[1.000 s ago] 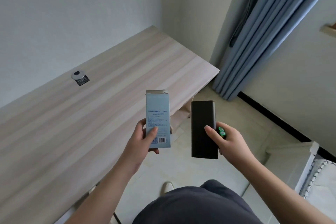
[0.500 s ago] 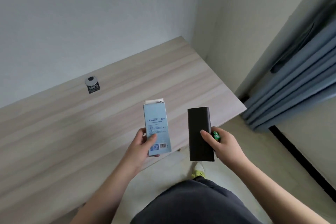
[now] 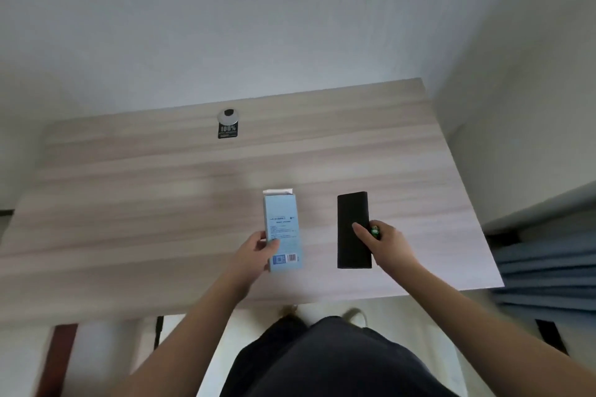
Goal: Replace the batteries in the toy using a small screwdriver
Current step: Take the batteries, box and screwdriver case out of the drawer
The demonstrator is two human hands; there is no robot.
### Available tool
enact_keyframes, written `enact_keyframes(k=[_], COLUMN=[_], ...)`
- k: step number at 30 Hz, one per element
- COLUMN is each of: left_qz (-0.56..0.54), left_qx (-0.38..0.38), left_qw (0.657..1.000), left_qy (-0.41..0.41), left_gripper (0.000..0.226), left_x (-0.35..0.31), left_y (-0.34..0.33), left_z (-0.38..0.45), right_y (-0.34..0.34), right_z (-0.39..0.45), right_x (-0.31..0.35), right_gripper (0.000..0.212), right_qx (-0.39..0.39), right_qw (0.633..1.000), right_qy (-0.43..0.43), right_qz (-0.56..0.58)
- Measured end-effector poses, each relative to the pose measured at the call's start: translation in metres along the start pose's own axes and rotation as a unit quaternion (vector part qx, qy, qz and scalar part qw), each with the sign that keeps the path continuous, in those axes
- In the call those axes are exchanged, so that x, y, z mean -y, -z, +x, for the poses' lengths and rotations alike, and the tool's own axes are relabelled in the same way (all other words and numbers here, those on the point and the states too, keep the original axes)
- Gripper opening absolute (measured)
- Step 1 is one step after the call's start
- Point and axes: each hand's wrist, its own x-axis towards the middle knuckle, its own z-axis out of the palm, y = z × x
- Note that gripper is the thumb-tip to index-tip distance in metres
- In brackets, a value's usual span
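Head view, left hand (image 3: pixel 258 246) gripping blue box (image 3: pixel 283 232), right hand (image 3: pixel 385 243) gripping black case (image 3: pixel 353 230) and green batteries (image 3: pixel 375 231), above table (image 3: pixel 145 203) near front edge

Print on pale blue box (image 3: pixel 283 230) too small to read; lower left corner hidden under left hand (image 3: pixel 256 251) grip. Green batteries (image 3: pixel 375 231) mostly hidden behind right hand (image 3: pixel 385 243) fingers and black case (image 3: pixel 353 230); count unclear. Small print under "100%" on black label (image 3: pixel 228 131) illegible. Table (image 3: pixel 129 203) cut off at left edge. Floor items below table edge blurred, unidentifiable.
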Motion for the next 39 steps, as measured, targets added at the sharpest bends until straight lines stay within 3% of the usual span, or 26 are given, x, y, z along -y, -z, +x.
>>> enact_keyframes(k=[7, 10, 16, 19, 25, 31, 39], left_qz=[0.065, 0.070, 0.145, 0.233, 0.259, 0.283, 0.341], left_qx=[0.004, -0.011, 0.000, -0.014, -0.016, -0.011, -0.011], left_qw=[0.998, 0.997, 0.989, 0.972, 0.964, 0.956, 0.936], left_qy=[0.009, 0.016, 0.001, -0.025, -0.051, -0.072, -0.089], left_gripper=[0.027, 0.032, 0.019, 0.016, 0.017, 0.052, 0.052], left_x=[0.007, 0.009, 0.010, 0.006, -0.001, 0.000, 0.004], left_y=[0.038, 0.056, 0.067, 0.071, 0.069, 0.068, 0.071], left_z=[0.040, 0.062, 0.088, 0.094, 0.101, 0.100, 0.102], right_y=[-0.045, -0.058, -0.073, -0.078, -0.084, -0.096, -0.135], right_z=[0.055, 0.065, 0.078, 0.084, 0.091, 0.092, 0.112], right_x=[0.029, 0.043, 0.056, 0.060, 0.066, 0.084, 0.127], right_gripper=[0.052, 0.053, 0.045, 0.044, 0.041, 0.033, 0.040], right_qx=[0.050, 0.041, 0.039, 0.031, 0.004, -0.004, 0.033], right_qw=[0.996, 0.995, 0.991, 0.984, 0.958, 0.974, 0.987], right_qy=[-0.024, -0.038, -0.054, -0.057, -0.100, -0.074, -0.019], right_qz=[-0.076, -0.085, -0.112, -0.165, -0.269, -0.214, -0.155])
